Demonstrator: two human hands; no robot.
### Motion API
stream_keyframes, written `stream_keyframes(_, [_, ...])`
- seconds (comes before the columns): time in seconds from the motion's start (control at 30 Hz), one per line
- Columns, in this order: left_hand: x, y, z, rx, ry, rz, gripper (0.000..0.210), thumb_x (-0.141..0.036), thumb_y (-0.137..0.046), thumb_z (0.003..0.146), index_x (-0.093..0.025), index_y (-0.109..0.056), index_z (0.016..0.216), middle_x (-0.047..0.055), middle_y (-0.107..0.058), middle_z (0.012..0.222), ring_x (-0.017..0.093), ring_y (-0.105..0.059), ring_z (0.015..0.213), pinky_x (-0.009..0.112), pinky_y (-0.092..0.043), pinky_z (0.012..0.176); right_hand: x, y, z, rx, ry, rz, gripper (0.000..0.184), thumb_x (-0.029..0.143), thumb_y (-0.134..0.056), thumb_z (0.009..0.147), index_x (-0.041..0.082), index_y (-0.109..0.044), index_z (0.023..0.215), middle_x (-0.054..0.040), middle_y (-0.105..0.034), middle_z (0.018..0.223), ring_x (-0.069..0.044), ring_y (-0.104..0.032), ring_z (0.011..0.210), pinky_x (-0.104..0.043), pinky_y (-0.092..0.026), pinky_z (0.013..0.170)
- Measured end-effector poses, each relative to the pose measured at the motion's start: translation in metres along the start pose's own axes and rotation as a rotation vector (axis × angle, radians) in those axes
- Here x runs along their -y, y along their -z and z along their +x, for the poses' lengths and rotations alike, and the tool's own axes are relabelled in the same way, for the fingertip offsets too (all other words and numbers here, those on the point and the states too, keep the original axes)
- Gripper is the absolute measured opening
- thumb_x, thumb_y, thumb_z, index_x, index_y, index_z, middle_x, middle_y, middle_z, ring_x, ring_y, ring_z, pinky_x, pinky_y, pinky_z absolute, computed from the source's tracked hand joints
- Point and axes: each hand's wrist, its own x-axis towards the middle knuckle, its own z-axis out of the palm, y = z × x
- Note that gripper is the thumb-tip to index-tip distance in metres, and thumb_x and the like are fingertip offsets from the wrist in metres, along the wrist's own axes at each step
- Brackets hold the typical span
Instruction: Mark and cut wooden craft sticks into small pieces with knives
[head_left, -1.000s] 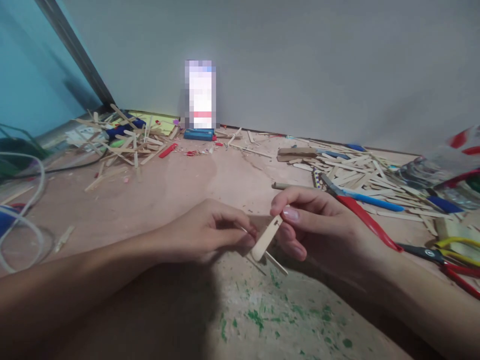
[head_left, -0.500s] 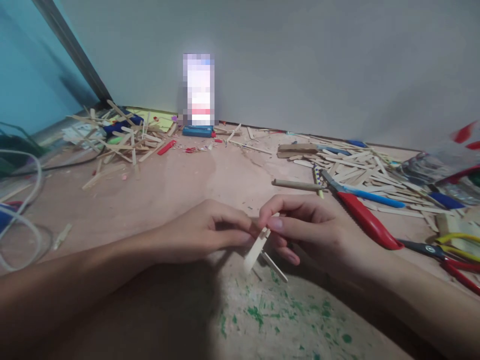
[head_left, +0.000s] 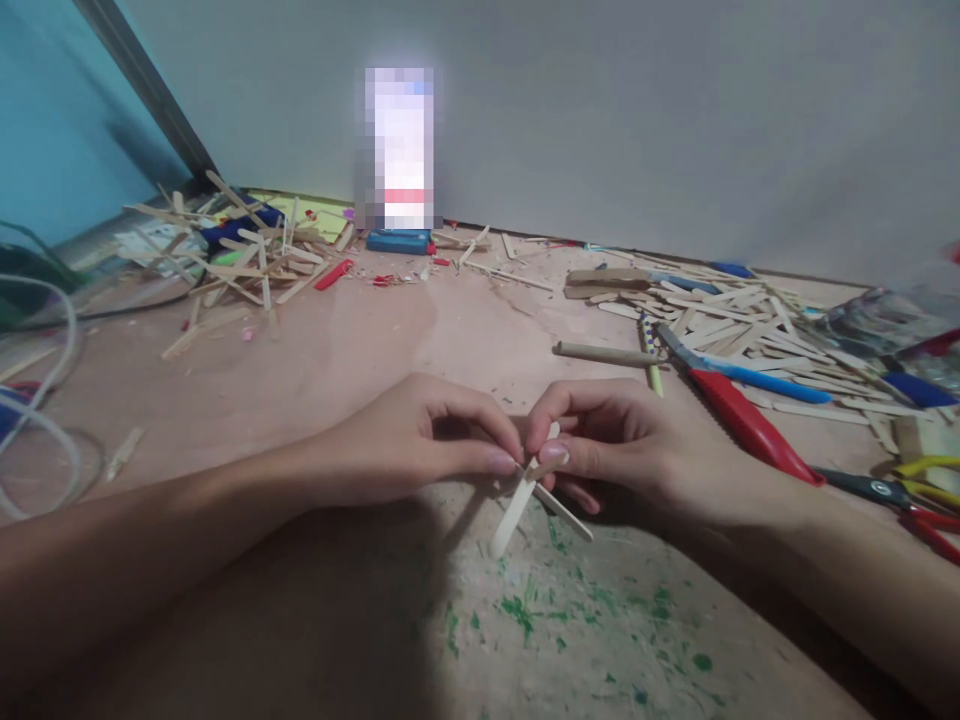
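Observation:
Wooden craft sticks [head_left: 512, 521] joined in a crossed shape are held between my two hands, just above the table. My right hand [head_left: 611, 435] pinches them near the crossing, thumb in front and forefinger behind. One stick slants down toward me; another [head_left: 568, 515] points down to the right. My left hand [head_left: 427, 435] is closed in a pinch, its thumb and forefinger tips at the left side of the crossing. A small piece there is partly covered by the fingertips, so the exact joint is hard to make out.
A heap of loose craft sticks [head_left: 739, 330] lies at the right, beside a red-and-blue-handled cutting tool [head_left: 750, 425] and scissors [head_left: 877, 488]. More sticks [head_left: 262, 265] are piled at the left. A lit, blurred screen [head_left: 403, 150] stands against the wall; green paint marks the table [head_left: 585, 640].
The crossed sticks have turned a little, so the crossing shows more plainly. My left thumb has shifted slightly right along the joint. The whole view has tilted down a little.

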Motion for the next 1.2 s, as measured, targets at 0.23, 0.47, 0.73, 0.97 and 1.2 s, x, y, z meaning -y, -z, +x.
stream_keyframes(0.23, [0.001, -0.001, -0.001, 0.018, -0.005, 0.013, 0.005, -0.02, -0.079, 0.091, -0.019, -0.084, 0.092, -0.001, -0.081, 0.088, 0.01, -0.07, 0.082, 0.018, -0.051, 0.075, 0.001, 0.006, -0.003, 0.065, -0.03, -0.05, 0.028, 0.04, -0.088, 0.091, 0.016, -0.074, 0.089, -0.0013, -0.071, 0.073, -0.009, -0.057, 0.057, -0.021, -0.041, 0.051])
stream_keyframes(0.47, [0.0, -0.001, -0.001, 0.018, -0.01, -0.015, 0.006, -0.017, -0.078, 0.091, -0.019, -0.083, 0.091, -0.001, -0.081, 0.087, 0.01, -0.071, 0.083, 0.017, -0.053, 0.076, 0.001, 0.003, -0.009, -0.021, 0.126, -0.279, 0.027, 0.043, -0.084, 0.094, 0.018, -0.076, 0.088, -0.0016, -0.069, 0.07, -0.011, -0.06, 0.059, -0.022, -0.048, 0.053])
stream_keyframes(0.73, [-0.001, -0.003, 0.0, 0.046, -0.013, -0.11, 0.009, -0.01, -0.078, 0.087, -0.017, -0.082, 0.086, -0.001, -0.079, 0.083, 0.01, -0.072, 0.079, 0.017, -0.056, 0.075, 0.001, 0.001, -0.01, -0.041, 0.274, -0.604, 0.015, 0.031, -0.076, 0.099, 0.02, -0.077, 0.089, -0.0038, -0.076, 0.077, -0.013, -0.067, 0.066, -0.023, -0.054, 0.059])
stream_keyframes(0.97, [0.001, -0.005, 0.001, -0.049, 0.03, -0.286, 0.008, -0.009, -0.075, 0.087, -0.015, -0.077, 0.083, -0.001, -0.075, 0.078, 0.009, -0.069, 0.07, 0.017, -0.057, 0.067, -0.004, -0.005, -0.008, -0.15, 0.302, -0.559, 0.011, 0.03, -0.079, 0.097, 0.023, -0.077, 0.089, -0.0012, -0.076, 0.075, -0.011, -0.066, 0.056, -0.019, -0.053, 0.049])
stream_keyframes(1.2, [-0.002, -0.008, 0.0, -0.096, 0.057, -0.392, 0.007, -0.012, -0.08, 0.083, -0.015, -0.076, 0.079, -0.001, -0.072, 0.075, 0.008, -0.063, 0.068, 0.016, -0.049, 0.063, -0.007, -0.012, -0.007, -0.249, 0.391, -0.505, 0.019, 0.042, -0.085, 0.094, 0.026, -0.078, 0.088, 0.0001, -0.075, 0.07, -0.014, -0.07, 0.054, -0.022, -0.057, 0.047])
